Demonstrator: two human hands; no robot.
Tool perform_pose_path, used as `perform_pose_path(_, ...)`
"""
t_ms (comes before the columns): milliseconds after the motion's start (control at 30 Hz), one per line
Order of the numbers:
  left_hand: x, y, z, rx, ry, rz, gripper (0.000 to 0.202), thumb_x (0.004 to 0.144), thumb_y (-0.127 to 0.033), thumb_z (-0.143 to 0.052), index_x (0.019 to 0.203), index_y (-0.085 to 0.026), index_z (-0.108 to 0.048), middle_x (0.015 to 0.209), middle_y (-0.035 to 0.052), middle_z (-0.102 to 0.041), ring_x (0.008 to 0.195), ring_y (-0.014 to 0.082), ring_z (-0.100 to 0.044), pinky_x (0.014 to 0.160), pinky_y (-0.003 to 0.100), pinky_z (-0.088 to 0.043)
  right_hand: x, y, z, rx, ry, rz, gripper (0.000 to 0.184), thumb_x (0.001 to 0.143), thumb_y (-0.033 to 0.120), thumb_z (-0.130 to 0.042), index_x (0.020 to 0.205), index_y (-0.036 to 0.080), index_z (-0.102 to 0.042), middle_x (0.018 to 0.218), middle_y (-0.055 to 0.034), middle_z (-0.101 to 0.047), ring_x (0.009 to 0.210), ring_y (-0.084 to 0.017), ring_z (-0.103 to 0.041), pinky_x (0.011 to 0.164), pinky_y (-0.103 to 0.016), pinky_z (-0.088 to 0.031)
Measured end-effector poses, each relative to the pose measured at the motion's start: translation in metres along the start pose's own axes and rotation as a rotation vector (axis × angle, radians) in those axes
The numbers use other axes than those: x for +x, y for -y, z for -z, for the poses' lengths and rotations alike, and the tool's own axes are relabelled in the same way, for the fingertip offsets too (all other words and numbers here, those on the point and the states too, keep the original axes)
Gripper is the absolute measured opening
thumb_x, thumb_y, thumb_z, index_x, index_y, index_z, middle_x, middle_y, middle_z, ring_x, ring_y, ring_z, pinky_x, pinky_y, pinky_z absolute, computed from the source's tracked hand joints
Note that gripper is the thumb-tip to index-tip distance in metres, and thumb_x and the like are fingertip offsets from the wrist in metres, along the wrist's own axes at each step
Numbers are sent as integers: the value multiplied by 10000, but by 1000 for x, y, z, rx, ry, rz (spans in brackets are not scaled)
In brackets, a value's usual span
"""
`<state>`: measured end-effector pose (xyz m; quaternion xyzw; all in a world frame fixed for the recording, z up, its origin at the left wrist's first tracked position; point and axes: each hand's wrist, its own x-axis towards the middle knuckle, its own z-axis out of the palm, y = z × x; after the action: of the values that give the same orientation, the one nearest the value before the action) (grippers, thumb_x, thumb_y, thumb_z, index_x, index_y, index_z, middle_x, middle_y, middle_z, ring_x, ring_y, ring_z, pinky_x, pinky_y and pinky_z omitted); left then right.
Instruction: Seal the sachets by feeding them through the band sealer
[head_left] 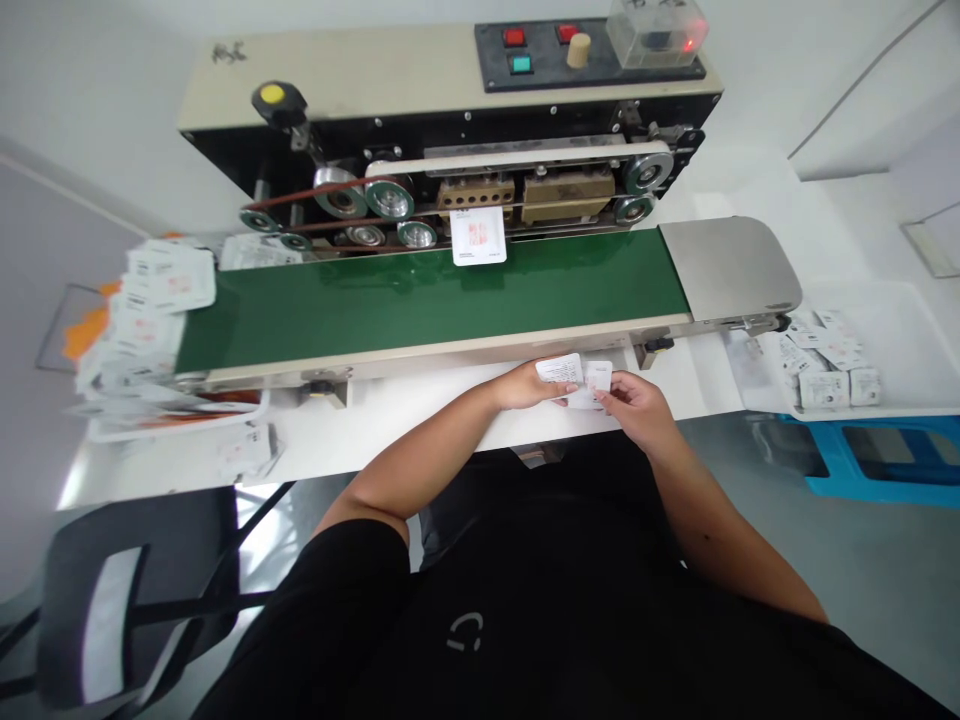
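My left hand (525, 385) is closed on a small white printed packet (559, 368), thumb lying across its lower edge. Just to the right, my right hand (634, 403) pinches another white packet (598, 375) between thumb and fingers. The packets overlap or lie close together, in front of the machine's near edge. Beyond them, one white packet (478, 240) with red print hangs from the band sealer (480, 190), its top edge in the sealing blocks and its lower part over the green conveyor belt (337, 310).
Many packets (161, 290) pile up at the belt's left end, above a white tray (180, 425). On the right, a white bin (900, 405) holds several packets. A blue stool (847, 465) stands below it, and a black folding chair (150, 580) at lower left.
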<state>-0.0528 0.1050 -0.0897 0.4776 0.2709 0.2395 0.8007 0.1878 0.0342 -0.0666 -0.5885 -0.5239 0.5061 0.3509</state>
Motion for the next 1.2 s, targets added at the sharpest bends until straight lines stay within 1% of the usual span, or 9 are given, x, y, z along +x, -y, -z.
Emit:
perform_pose_path(133, -1, -2, 0, 3, 44, 22, 597, 795, -524, -918, 1204, -145, -706, 1140, 138, -773, 1008, 236, -770, 932, 451, -624, -4, 2, 7, 5, -82, 21, 297, 875, 464, -805, 986, 196, -745, 875, -39, -744, 728, -168, -633, 676, -302, -516)
perform_pose_path(300, -2, -5, -1, 18, 81, 36, 630, 816, -552, -893, 1255, -151, -685, 1156, 147, -779, 954, 219, -799, 900, 400, -630, -10, 11, 14, 16, -138, 52, 284, 888, 438, -811, 1030, 200, -748, 973, -60, -769, 765, -169, -650, 680, -298, -542)
perform_pose_path(400, -2, -6, -1, 31, 91, 32, 626, 827, -557, -883, 1274, -164, -686, 1226, 157, -769, 943, 202, -800, 895, 383, -627, -14, 17, 16, 44, -176, 72, 273, 890, 422, -821, 1049, 209, -757, 956, -56, -771, 730, -155, -644, 636, -281, -545)
perform_pose_path(633, -4, -7, 0, 41, 109, 22, 585, 873, -543, -852, 1290, -169, -682, 1299, 183, -757, 954, 192, -792, 909, 379, -621, -21, 43, 15, 215, -258, 147, 276, 870, 366, -857, 1090, 227, -766, 1008, -51, -777, 739, -158, -682, 545, -258, -562)
perform_pose_path(833, -3, -8, 1, 42, 108, 21, 577, 870, -534, -859, 1276, -161, -689, 1297, 186, -757, 957, 202, -796, 892, 371, -619, -21, 56, 14, 279, -293, 167, 237, 874, 303, -834, 1090, 232, -765, 1003, -37, -776, 720, -145, -675, 536, -248, -538)
perform_pose_path(933, -4, -12, -1, 54, 107, 16, 576, 876, -535, -854, 1276, -153, -693, 1308, 195, -753, 957, 205, -797, 884, 365, -616, -20, 59, 14, 228, -344, 260, 173, 850, 266, -844, 1009, 234, -785, 997, -39, -760, 838, -173, -706, 632, -275, -573)
perform_pose_path(1067, -5, -14, -3, 54, 110, 9, 602, 871, -548, -854, 1297, -155, -692, 1312, 201, -755, 944, 201, -795, 873, 353, -612, -21, 64, 14, 171, -398, 439, 123, 808, 228, -872, 895, 237, -785, 1077, -55, -743, 1073, -228, -717, 877, -363, -614)
perform_pose_path(1133, -5, -13, -2, 56, 112, 5, 605, 872, -549, -853, 1302, -156, -692, 1317, 204, -752, 942, 202, -796, 871, 354, -612, -21, 67, 13, 215, -413, 426, 146, 815, 223, -875, 913, 241, -768, 1025, -41, -748, 1002, -203, -727, 907, -364, -609)
perform_pose_path(1200, -4, -12, -1, 57, 114, 5, 593, 874, -541, -854, 1295, -155, -694, 1324, 205, -748, 948, 206, -797, 874, 361, -614, -20, 69, 14, 297, -427, 380, 238, 802, 221, -895, 974, 253, -734, 964, -14, -751, 890, -172, -725, 853, -334, -612)
